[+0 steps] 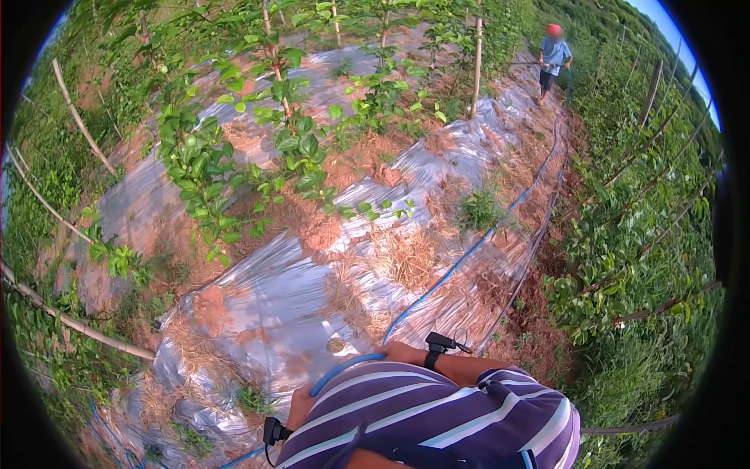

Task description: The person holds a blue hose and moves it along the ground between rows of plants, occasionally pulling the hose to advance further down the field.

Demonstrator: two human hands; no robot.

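A blue hose (446,275) runs down the row over the plastic sheeting and bends across the front of my striped shirt. My right hand (403,353) is closed round it at the lower middle, with a black device strapped at the wrist. Lower and to the left, my left hand (300,406) is wrapped round the same hose, partly hidden by the shirt; its wrist also bears a black device. Between the two hands the hose arches close to my body.
Silver plastic sheeting (273,293) covers the bed, with dry straw (406,254) on it. Leafy young trees (293,144) stand at the left, dense bushes (617,250) at the right. A dark pipe (539,238) lies beside the hose. Another person (555,55) stands up the path.
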